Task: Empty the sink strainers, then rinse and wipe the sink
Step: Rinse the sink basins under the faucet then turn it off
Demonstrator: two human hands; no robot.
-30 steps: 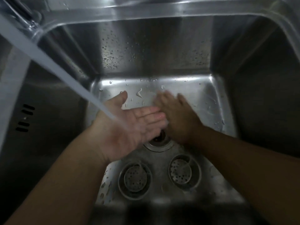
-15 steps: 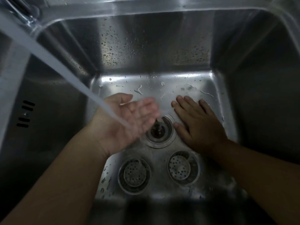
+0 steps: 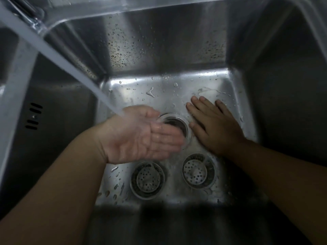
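Observation:
A stream of water [image 3: 58, 59] runs diagonally from the upper left into the stainless steel sink [image 3: 159, 45]. My left hand [image 3: 141, 137] is cupped palm up under the stream, above the left side of the open drain hole [image 3: 175, 121]. My right hand [image 3: 214, 128] lies flat, fingers spread, on the wet sink floor just right of the drain. Two round perforated strainers rest on the sink floor nearer to me: the left strainer [image 3: 147, 180] and the right strainer [image 3: 199, 171]. Neither hand holds anything.
Droplets cover the back wall and floor of the sink. Overflow slots [image 3: 33, 115] sit in the left wall. The faucet base [image 3: 26, 7] is at the top left corner. The near part of the basin is in dark shadow.
My right hand has slid to the right across the sink floor, uncovering the drain. My left hand has lowered and cupped under the stream.

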